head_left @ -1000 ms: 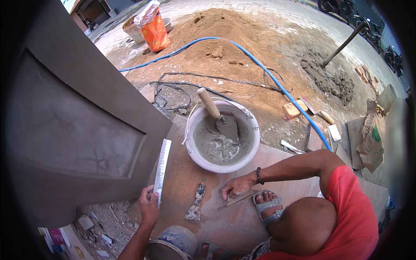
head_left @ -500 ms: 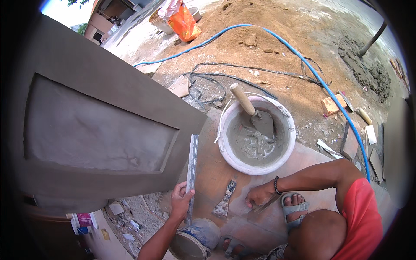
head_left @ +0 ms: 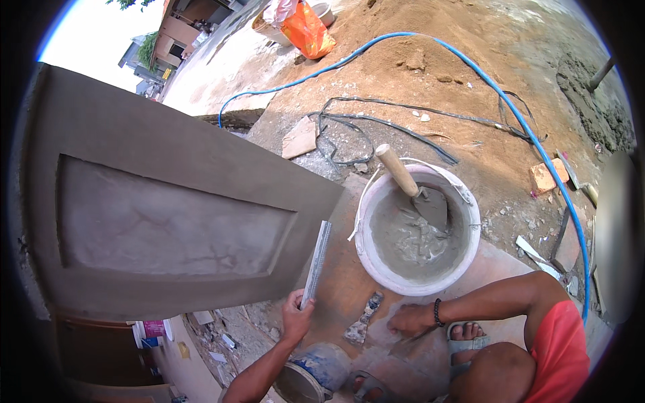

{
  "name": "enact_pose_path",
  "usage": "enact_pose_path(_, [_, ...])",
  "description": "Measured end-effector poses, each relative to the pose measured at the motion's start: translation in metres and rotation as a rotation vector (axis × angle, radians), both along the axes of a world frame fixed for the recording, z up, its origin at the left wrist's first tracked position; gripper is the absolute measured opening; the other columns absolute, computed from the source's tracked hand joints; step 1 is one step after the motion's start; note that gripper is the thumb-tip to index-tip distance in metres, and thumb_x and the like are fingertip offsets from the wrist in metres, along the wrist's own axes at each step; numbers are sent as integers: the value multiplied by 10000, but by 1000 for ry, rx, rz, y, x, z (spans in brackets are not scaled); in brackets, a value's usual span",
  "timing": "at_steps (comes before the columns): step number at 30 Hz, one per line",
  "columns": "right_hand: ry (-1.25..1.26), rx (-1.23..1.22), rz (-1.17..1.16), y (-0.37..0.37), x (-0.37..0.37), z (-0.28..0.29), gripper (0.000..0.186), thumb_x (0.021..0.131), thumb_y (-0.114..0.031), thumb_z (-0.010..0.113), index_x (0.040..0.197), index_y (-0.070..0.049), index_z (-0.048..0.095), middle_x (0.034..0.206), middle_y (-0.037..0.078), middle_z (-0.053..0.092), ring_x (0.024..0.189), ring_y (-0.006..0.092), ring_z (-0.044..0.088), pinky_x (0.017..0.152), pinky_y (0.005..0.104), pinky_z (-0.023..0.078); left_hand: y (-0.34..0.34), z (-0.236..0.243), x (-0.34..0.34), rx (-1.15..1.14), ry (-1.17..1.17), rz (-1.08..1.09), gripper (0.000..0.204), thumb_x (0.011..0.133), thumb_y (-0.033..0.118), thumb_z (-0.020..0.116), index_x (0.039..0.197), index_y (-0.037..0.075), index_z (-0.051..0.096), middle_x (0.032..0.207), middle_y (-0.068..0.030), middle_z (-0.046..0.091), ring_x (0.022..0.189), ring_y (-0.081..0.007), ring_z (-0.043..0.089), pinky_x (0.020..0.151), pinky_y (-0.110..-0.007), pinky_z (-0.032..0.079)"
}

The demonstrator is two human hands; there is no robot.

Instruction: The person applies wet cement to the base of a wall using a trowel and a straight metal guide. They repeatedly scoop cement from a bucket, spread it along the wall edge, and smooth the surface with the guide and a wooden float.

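My left hand (head_left: pixel 296 312) is closed on a narrow, pale metal straightedge (head_left: pixel 316 258), held upright beside a grey plastered pillar (head_left: pixel 168 168) with a recessed panel. My right hand (head_left: pixel 411 320) is curled low over the tiles on a flat metal trowel (head_left: pixel 418 346), which is dim and partly hidden under it. Between my hands a crusted scraper (head_left: pixel 364 316) lies on the floor. Above them stands a white bucket (head_left: pixel 366 242) of wet grey mortar, with a wooden-handled trowel (head_left: pixel 396 171) standing in it. A smaller stained bucket (head_left: pixel 326 359) is below my left hand.
A sand pile (head_left: pixel 443 67) lies beyond, crossed by a blue hose (head_left: pixel 497 87) and dark cables (head_left: pixel 376 131). An orange sack (head_left: pixel 306 33) stands at the back. Wet mortar (head_left: pixel 584 107), a brick (head_left: pixel 547 178) and broken tile pieces (head_left: pixel 571 242) lie at the right.
My view has swung leftward, so the bucket and hose appear further right and more of the pillar shows. The straightedge in my left hand is tilted slightly differently. My right hand stays low.
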State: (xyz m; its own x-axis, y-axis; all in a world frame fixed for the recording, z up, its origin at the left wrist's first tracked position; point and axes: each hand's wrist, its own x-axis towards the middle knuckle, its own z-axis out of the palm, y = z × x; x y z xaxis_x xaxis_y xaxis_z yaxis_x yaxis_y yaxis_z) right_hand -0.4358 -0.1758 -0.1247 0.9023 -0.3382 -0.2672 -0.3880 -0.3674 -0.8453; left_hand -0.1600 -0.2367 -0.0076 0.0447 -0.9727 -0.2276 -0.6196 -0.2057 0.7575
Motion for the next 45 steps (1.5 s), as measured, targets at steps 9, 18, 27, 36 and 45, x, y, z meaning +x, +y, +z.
enact_pose_path(9, [-12, -223, 112, 1, 1, -14, 156, 677, -124, 685, 782, -10, 701, 824, 184, 691, 778, 339, 670, 688, 439, 524, 4, -34, 21, -161, -61, -138, 234, 829, -58, 525, 1062, -39, 522, 953, -115, 606, 866, -170, 597, 805, -296, 468])
enact_pose_path(18, [-78, -320, -194, 18, -3, 76, 232, 694, -105, 651, 886, 24, 643, 796, 208, 637, 805, 359, 641, 711, 443, 504, 7, -48, 46, -320, -100, -171, 264, 817, -52, 536, 1079, -25, 524, 962, -128, 603, 895, -188, 590, 828, -319, 464])
enact_pose_path(27, [-413, 889, -881, -36, 83, 129, 501, 902, -119, 553, 1338, 55, 379, 841, 110, 579, 676, 154, 591, 531, 271, 514, 13, -6, 21, -419, -328, -208, 380, 775, 59, 666, 1115, 26, 501, 1040, -190, 575, 990, -380, 546, 875, -451, 395])
enact_pose_path(36, [-600, 924, -1128, -91, 116, 97, 362, 941, -265, 551, 1078, 55, 452, 807, 71, 502, 560, 109, 543, 393, 235, 510, 19, -8, 8, -452, -430, -179, 375, 777, 47, 625, 1127, 11, 496, 1052, -201, 561, 1008, -395, 524, 874, -475, 379])
enact_pose_path(45, [-689, 838, -1324, -102, 128, 82, 258, 934, -206, 549, 944, 40, 475, 692, 71, 539, 495, 110, 525, 368, 245, 445, 5, -15, 3, -469, -428, -229, 363, 805, 54, 584, 1150, 6, 483, 1078, -204, 545, 1017, -402, 516, 888, -466, 381])
